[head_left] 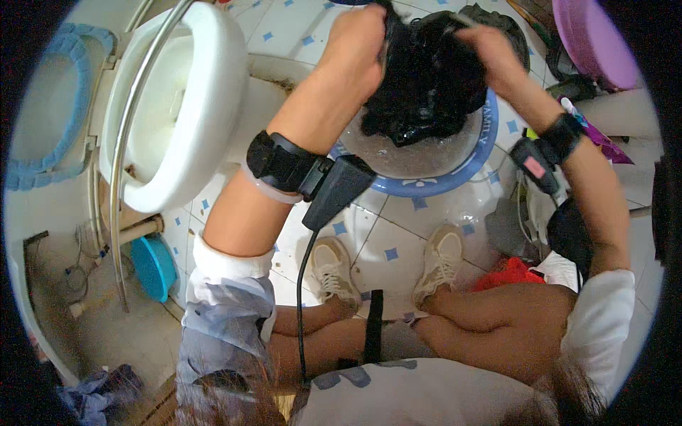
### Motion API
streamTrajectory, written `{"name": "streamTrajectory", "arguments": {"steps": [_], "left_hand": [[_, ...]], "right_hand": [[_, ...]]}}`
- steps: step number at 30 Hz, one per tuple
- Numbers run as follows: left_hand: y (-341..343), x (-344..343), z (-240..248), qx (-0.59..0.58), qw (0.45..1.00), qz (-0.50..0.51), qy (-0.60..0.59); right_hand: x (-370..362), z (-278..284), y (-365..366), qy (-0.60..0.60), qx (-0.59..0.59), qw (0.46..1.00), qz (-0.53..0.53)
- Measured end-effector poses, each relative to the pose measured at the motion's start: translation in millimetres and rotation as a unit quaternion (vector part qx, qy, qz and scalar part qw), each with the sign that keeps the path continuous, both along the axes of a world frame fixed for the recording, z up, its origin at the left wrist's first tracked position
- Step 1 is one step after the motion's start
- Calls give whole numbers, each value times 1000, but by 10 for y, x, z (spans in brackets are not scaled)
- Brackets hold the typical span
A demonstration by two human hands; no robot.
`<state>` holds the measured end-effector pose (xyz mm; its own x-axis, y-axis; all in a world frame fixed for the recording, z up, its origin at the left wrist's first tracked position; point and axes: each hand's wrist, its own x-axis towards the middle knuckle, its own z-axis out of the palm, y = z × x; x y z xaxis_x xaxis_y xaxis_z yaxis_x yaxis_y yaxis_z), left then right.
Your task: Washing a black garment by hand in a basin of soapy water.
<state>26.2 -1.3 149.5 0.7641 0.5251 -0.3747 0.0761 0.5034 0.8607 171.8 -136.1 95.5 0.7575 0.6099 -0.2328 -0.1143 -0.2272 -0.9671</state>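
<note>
Both hands raised over a round basin (455, 181) with a blue rim, set on the tiled floor (387, 241) at the far middle of the scene. Left hand (353, 50) clenched on the left side of a wet black garment (426, 78), fingers wrapped tight into the cloth. Right hand (497, 53) gripping the right side of the same garment, fingers likewise closed into the fabric. Garment bunched between the two hands, hanging down toward the basin, lower folds reaching close to the foamy, cloudy water (419, 153) inside; touching the water or not, cannot tell.

Black strap with a small box on each wrist, a cable trailing down from the left one (312, 177). Two feet in pale sneakers (387, 266) planted on the floor just near of the basin, knees bent below. Bright red cloth (508, 273) beside the right knee.

White toilet bowl (181, 106) to the left of the basin, a blue padded seat cover (50, 106) further left, a curved metal rail (131, 121) across its front. Small turquoise tub (153, 266) on the floor near left. Purple tub (593, 39) at the far right.
</note>
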Motion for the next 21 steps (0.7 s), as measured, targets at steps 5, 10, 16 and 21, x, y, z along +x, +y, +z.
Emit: {"name": "streamTrajectory", "arguments": {"steps": [5, 10, 16, 21], "left_hand": [[-254, -138, 909, -138, 952, -74, -264], [-273, -467, 1175, -89, 966, -22, -240], [-297, -588, 1278, -29, 974, -22, -224], [-327, -561, 1293, 36, 979, -18, -200]], "right_hand": [[-352, 1064, -137, 139, 148, 979, -10], [-749, 1432, 78, 79, 227, 971, -10], [-829, 1574, 85, 51, 209, 975, -50], [-725, 1486, 74, 59, 215, 975, -20]]}}
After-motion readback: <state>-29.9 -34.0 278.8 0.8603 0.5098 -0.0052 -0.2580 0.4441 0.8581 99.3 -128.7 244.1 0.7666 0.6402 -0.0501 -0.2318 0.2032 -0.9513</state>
